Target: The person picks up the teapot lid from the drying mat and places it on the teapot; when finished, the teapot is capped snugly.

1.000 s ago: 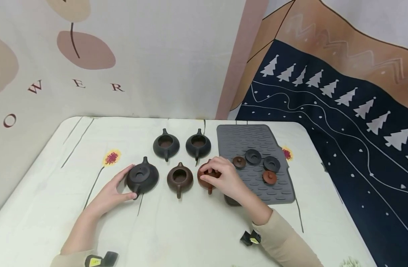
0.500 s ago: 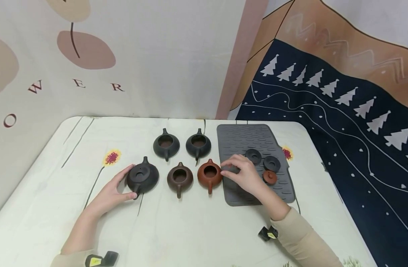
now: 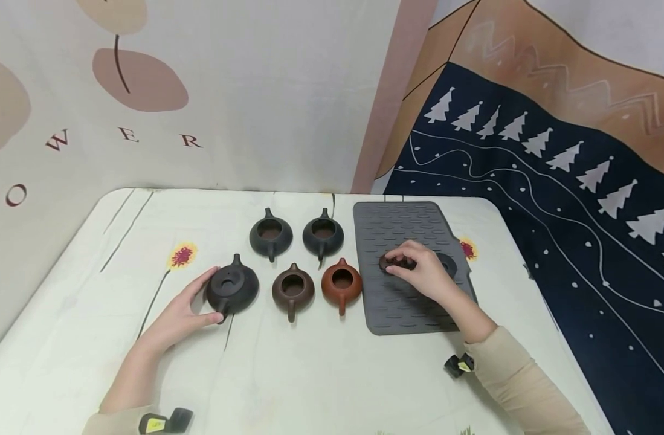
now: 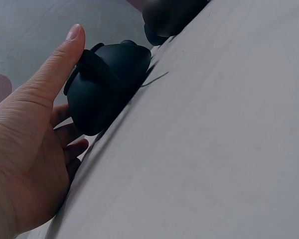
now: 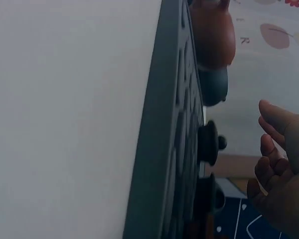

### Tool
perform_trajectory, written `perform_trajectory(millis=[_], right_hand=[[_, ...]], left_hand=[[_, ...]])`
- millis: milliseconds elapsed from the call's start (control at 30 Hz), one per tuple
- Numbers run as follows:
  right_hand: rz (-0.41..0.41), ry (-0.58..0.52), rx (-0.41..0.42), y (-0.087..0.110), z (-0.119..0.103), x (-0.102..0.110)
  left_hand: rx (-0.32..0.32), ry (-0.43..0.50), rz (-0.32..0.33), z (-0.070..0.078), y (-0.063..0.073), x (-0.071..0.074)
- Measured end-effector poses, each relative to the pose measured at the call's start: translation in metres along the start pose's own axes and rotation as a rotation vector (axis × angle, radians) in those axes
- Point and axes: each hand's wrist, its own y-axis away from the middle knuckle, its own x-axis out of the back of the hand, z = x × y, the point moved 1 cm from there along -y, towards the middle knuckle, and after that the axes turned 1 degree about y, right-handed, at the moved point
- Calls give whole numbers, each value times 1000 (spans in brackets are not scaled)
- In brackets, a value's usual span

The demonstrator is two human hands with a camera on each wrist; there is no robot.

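In the head view my left hand (image 3: 187,314) holds the lidded black teapot (image 3: 232,289), with fingers along its far side and the thumb at its handle. In the left wrist view the thumb lies against that teapot's handle (image 4: 100,68). My right hand (image 3: 421,272) hovers over the lids on the grey mat (image 3: 397,314). Its fingers are loosely bent, apart from the brown lid (image 3: 385,262), and hold nothing in the right wrist view. A black lid (image 3: 448,264) shows partly behind the hand; the other lids are mostly hidden.
Two lidless black teapots (image 3: 270,235) stand at the back. In front of them are a lidless brown teapot (image 3: 292,293) and a lidless reddish teapot (image 3: 341,284), just left of the mat. A white cloth (image 3: 288,380) covers the table.
My right hand has moved right from above the reddish teapot to over the lids on the mat, uncovering that teapot. The left hand stays at the black teapot.
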Motion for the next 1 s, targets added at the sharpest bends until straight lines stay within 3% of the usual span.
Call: perform_trajectory(millis=[400, 833, 1000], right_hand=[[-69, 47, -4, -9, 27, 11], [-131, 56, -29, -17, 34, 10], [-127, 67, -10, -19, 34, 8]], left_hand=[[5, -2, 0, 0, -1, 1], [-13, 11, 16, -2, -2, -1], [-58, 32, 42, 1, -1, -1]])
